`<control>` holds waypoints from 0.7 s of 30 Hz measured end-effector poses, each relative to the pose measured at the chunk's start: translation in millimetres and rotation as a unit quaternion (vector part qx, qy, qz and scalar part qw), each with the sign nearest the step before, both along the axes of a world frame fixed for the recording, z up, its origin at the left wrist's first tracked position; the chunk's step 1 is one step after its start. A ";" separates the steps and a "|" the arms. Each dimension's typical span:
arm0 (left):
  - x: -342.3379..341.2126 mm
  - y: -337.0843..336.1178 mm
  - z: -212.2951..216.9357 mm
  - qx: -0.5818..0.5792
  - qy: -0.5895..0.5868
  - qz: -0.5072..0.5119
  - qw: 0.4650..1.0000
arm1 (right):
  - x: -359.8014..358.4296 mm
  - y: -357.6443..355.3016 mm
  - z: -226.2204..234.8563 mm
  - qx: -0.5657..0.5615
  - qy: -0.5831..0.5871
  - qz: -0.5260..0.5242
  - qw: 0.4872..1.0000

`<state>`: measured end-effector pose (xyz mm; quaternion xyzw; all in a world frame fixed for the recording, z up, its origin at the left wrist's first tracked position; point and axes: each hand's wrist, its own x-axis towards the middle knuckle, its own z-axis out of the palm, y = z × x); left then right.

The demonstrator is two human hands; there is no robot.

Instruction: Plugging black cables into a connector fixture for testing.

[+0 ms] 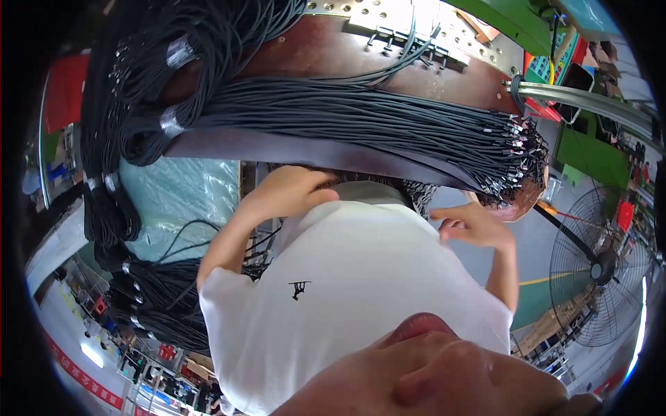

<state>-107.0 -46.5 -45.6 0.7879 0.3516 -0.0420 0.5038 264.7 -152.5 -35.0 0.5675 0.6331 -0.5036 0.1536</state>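
Note:
My left hand (295, 191) is at the table's near edge, in front of my shirt. Its thumb stands apart from the fingers, whose tips are partly hidden in the shadow there; I see nothing held. Near the right end of the table, my right hand (473, 223) hovers with loosely bent fingers apart and nothing visible in them. Across the brown table (305, 52) above both hands lies a long bundle of black cables (347, 114), its small metal-tipped connectors (513, 149) gathered at the right end. Silvery tape (171, 122) binds the left end of the cables.
More coiled black cables (225, 28) are heaped at the back left, and others (163, 295) hang lower left beside a green plastic-covered surface (184, 191). A metal fixture (409, 45) stands at the back. To the right are a curved metal rail (576, 93) and a caged fan (602, 267).

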 end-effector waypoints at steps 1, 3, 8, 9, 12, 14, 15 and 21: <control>7.0 2.4 8.0 -0.049 -0.102 -0.059 0.992 | -1.6 21.7 13.9 0.133 0.137 -0.016 0.982; 45.7 17.3 31.1 -0.162 -0.210 -0.072 0.962 | -28.9 75.1 47.1 0.316 0.133 -0.186 0.921; 146.1 34.5 22.4 0.335 -0.147 -0.034 0.930 | -42.9 200.7 -25.2 0.581 -0.158 0.136 0.787; 138.5 29.8 3.8 0.437 -0.123 0.019 0.891 | -43.3 208.9 -31.1 0.542 -0.187 0.148 0.806; 65.3 43.5 11.6 0.460 0.060 0.045 0.885 | -22.5 201.3 -29.5 0.634 -0.034 0.113 0.765; 17.1 59.4 13.6 0.543 0.060 0.026 0.837 | 0.0 192.7 -29.7 0.642 0.029 0.076 0.763; 2.2 69.3 14.7 0.525 0.013 0.011 0.851 | 4.3 193.1 -27.9 0.582 0.051 0.017 0.811; 10.0 102.7 6.1 0.527 -0.062 0.041 0.847 | 0.8 196.6 -9.2 0.629 -0.101 -0.054 0.769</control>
